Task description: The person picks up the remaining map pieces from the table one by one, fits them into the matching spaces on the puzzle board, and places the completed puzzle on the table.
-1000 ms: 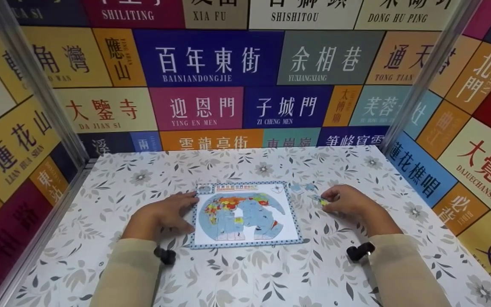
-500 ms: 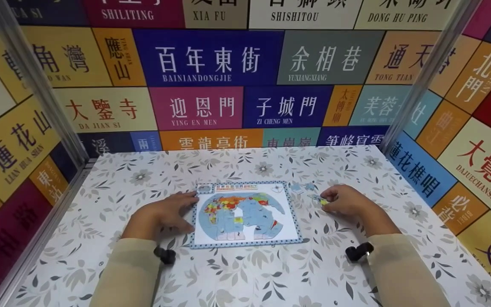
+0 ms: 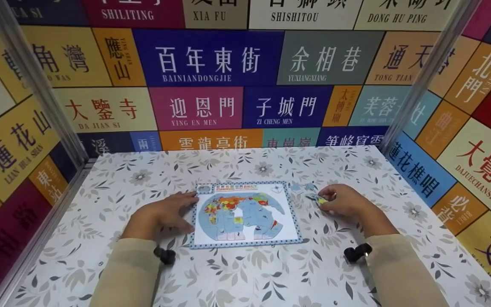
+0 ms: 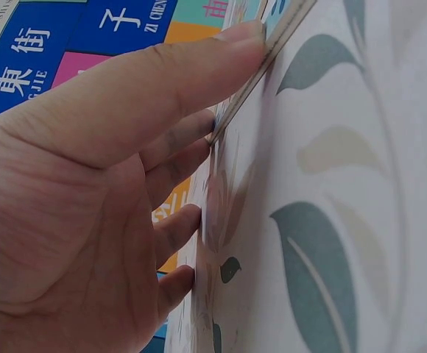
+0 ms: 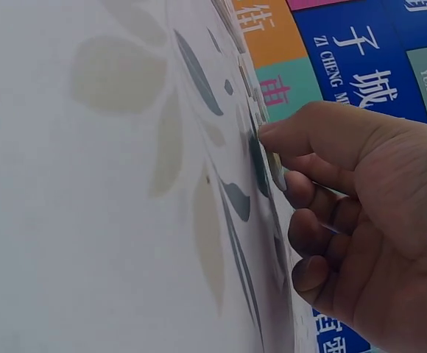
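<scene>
A world map jigsaw puzzle (image 3: 245, 245) with a dotted blue border lies flat on the table, with white gaps among its fitted pieces. At its left border rests my left hand (image 3: 164, 213), fingers spread and extended; in the left wrist view the thumb (image 4: 228, 55) touches the board's edge. To the right of the board, my right hand (image 3: 350, 202) pinches a small blue and yellow puzzle piece (image 3: 321, 200) between thumb and fingers, low over the table. That piece shows edge-on in the right wrist view, where the other fingers (image 5: 313, 235) are curled.
Several loose blue puzzle pieces (image 3: 298, 189) lie between the board's upper right corner and the right hand. The table (image 3: 245, 281) has a white leaf-patterned cover. Colourful sign-covered walls (image 3: 211, 55) stand at the back and both sides.
My right hand has shifted slightly left with the puzzle piece, closer to the loose pieces. The left hand and the board have stayed in place.
</scene>
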The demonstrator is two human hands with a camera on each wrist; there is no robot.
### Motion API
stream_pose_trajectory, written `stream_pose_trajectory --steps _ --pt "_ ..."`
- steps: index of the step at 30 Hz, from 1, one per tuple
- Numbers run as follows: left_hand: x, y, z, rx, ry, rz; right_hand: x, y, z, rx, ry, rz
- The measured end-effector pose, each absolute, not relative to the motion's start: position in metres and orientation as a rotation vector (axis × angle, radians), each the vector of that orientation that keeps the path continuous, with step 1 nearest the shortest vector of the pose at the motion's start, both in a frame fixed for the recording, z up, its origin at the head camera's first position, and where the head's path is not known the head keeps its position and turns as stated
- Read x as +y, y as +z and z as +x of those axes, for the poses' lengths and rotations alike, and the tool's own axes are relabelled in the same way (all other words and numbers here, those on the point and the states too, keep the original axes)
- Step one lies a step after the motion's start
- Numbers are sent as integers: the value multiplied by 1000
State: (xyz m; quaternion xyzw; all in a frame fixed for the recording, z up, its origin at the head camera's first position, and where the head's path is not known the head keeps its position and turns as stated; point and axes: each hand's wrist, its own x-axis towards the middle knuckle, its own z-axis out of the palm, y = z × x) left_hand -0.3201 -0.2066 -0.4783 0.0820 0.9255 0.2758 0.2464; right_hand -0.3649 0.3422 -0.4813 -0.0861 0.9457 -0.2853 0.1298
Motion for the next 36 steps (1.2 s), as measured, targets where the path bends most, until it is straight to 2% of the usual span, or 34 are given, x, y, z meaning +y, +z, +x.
stream_pose_trajectory --steps 25,36 --pt "-206 -479 -320 2500 800 200 263 -472 -342 2734 -929 -418" --pt "-205 -478 -320 2507 770 188 230 -476 -333 2729 -962 -361"
